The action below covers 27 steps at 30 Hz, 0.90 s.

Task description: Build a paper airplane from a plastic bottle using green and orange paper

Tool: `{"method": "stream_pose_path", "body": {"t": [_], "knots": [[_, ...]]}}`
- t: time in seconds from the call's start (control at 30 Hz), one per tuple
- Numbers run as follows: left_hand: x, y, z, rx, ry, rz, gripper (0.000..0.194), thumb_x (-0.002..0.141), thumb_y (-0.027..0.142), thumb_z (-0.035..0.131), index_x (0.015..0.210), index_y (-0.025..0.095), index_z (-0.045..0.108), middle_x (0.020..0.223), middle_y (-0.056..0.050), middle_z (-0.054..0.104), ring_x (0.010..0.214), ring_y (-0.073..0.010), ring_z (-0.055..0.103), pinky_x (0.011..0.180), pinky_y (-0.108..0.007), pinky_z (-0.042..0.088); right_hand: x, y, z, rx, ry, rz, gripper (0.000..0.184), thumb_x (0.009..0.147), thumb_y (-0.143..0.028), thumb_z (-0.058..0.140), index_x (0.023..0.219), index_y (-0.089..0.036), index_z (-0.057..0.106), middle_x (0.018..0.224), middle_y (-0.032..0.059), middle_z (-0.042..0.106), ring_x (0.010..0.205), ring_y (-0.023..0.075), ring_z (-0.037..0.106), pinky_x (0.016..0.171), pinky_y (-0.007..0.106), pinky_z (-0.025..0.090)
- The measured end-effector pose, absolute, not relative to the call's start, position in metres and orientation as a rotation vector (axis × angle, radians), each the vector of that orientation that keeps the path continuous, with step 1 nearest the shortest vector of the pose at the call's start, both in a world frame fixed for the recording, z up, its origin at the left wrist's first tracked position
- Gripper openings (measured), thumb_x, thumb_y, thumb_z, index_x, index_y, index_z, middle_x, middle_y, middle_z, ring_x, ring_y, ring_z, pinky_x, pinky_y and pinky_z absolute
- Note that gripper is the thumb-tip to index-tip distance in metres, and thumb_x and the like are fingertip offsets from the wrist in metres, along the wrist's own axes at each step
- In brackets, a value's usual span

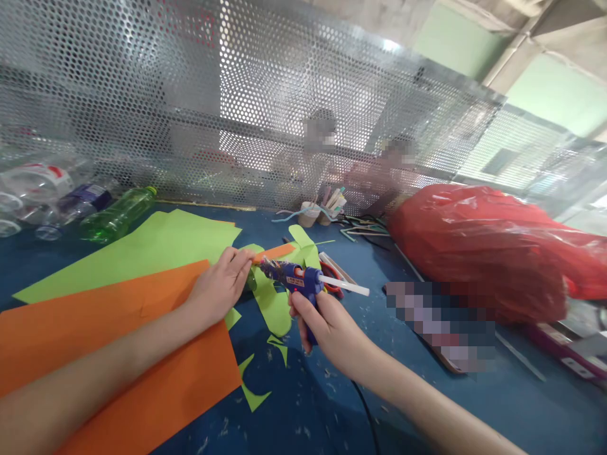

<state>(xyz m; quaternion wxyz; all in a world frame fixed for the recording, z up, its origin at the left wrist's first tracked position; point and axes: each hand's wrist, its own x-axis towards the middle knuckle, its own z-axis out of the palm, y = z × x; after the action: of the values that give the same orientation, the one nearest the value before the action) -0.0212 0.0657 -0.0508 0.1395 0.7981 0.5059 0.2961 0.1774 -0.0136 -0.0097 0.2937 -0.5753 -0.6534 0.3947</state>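
A blue hot glue gun (309,279) is gripped in my right hand (326,321), with a white glue stick (346,285) poking out of its back. Its nozzle points left and comes close to the fingertips of my left hand (219,287). Those fingers are closed on the end of a narrow orange paper strip (279,251); whether the nozzle touches the strip I cannot tell. Under the hands lie light green paper cutouts (274,311) with rounded ends. Small green scraps (253,388) are scattered nearer me.
An orange sheet (180,373) overlaps a larger green sheet (156,253) on the left. Plastic bottles (118,215) stand behind them. Red-handled scissors (336,278), cups of pens (310,215), a phone-like blurred object (431,328) and a red bag (484,253) occupy the right. A black cord (367,411) trails forward.
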Motion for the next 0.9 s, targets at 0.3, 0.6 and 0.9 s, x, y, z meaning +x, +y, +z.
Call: {"method": "stream_pose_path", "body": {"t": [0.3, 0.6, 0.9], "knots": [[-0.0197, 0.0627, -0.0490, 2.293, 1.471, 0.852, 0.031, 0.098, 0.040, 0.020, 0.111, 0.028, 0.045, 0.104, -0.003, 0.049, 0.095, -0.0207, 0.056, 0.085, -0.039, 0.047, 0.1770, -0.0137, -0.0120, -1.562, -1.698, 1.046, 0.043, 0.091, -0.061, 0.036, 0.078, -0.021, 0.046, 0.052, -0.0057, 0.050, 0.044, 0.0126, 0.053, 0.046, 0.024, 0.042], [-0.0210, 0.0637, -0.0506, 2.314, 1.451, 0.860, 0.031, 0.098, 0.039, 0.019, 0.111, 0.027, 0.045, 0.104, -0.003, 0.047, 0.098, -0.0215, 0.056, 0.085, -0.039, 0.047, 0.1760, -0.0144, -0.0091, -1.595, -1.709, 1.030, 0.039, 0.092, -0.057, 0.038, 0.077, -0.022, 0.046, 0.052, -0.0054, 0.049, 0.044, 0.0126, 0.053, 0.044, 0.024, 0.042], [-0.0204, 0.0635, -0.0498, 2.295, 1.507, 0.844, 0.030, 0.098, 0.040, 0.019, 0.111, 0.029, 0.045, 0.102, -0.002, 0.049, 0.097, -0.0207, 0.056, 0.083, -0.037, 0.048, 0.1803, -0.0138, -0.0123, -1.586, -1.667, 0.989, 0.040, 0.090, -0.057, 0.040, 0.072, -0.022, 0.044, 0.050, -0.0061, 0.048, 0.042, 0.0118, 0.051, 0.042, 0.023, 0.042]]}}
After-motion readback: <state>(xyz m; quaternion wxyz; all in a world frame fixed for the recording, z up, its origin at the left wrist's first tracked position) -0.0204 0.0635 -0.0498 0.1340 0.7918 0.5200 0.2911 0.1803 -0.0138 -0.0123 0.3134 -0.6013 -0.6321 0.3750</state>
